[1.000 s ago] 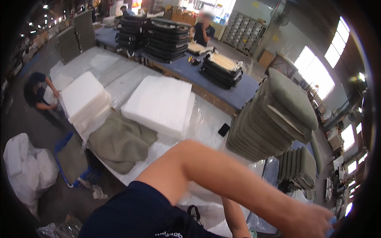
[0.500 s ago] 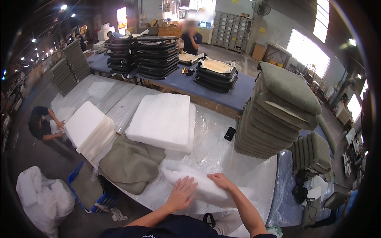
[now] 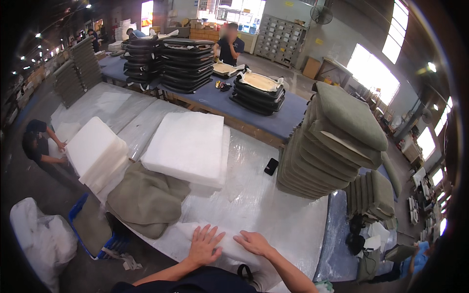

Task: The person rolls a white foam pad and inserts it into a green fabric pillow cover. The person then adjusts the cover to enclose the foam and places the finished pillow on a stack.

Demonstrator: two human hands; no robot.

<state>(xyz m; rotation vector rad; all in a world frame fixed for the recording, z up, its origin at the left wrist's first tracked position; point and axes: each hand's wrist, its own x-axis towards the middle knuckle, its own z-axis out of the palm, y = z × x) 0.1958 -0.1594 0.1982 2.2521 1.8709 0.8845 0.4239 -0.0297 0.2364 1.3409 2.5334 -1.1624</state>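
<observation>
A soft white sheet of padding (image 3: pixel 228 250) lies folded on the plastic-covered table, close to my body. My left hand (image 3: pixel 205 245) rests flat on it with the fingers spread. On the padding's right part lies my right hand (image 3: pixel 252 242), its fingers stretched out toward the left. Beyond my left hand, a grey-green fabric cover (image 3: pixel 146 200) is heaped in loose folds. Behind that sits a thick pile of white padding sheets (image 3: pixel 184 146).
A tall stack of grey-green cushions (image 3: pixel 337 141) stands at the right, beside a black phone (image 3: pixel 271 166). White foam pieces (image 3: pixel 95 151) are piled at left, where a co-worker (image 3: pixel 41 141) handles them. Black cushions (image 3: pixel 185 66) sit on the blue table. A blue-framed chair (image 3: pixel 93 227) stands at lower left.
My right hand has loosened from its closed grip and now lies with fingers extended on the padding. The padding looks flatter. The whole view has shifted slightly.
</observation>
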